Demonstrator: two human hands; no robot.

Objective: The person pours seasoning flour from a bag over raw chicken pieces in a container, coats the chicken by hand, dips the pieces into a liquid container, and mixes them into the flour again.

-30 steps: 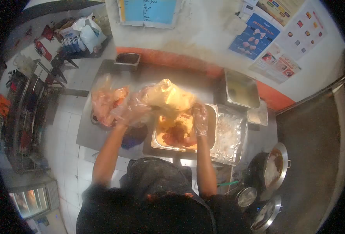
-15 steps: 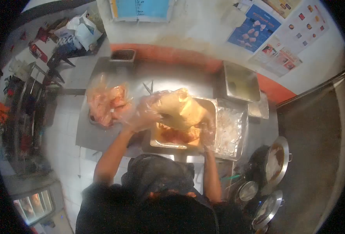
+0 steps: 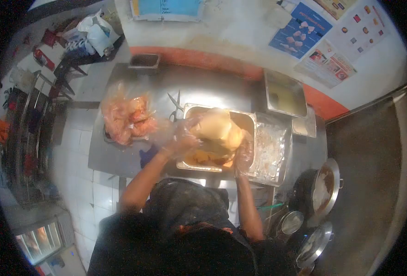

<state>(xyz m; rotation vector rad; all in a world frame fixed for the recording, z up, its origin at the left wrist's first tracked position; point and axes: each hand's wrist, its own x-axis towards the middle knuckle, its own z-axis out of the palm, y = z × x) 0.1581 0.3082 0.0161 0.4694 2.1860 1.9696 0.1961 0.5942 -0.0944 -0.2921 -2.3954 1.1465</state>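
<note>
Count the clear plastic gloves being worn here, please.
2: one on the left hand, at the left side of the pale yellow mass; one on the right hand, at its right. Any other gloves may be hidden.

Place: a kitchen, apparently a commercial one
Steel counter (image 3: 199, 83): bagged raw meat (image 3: 136, 120)
Wall (image 3: 238, 39): food posters (image 3: 300, 33)
Right side: wide round pans (image 3: 336, 189)
</note>
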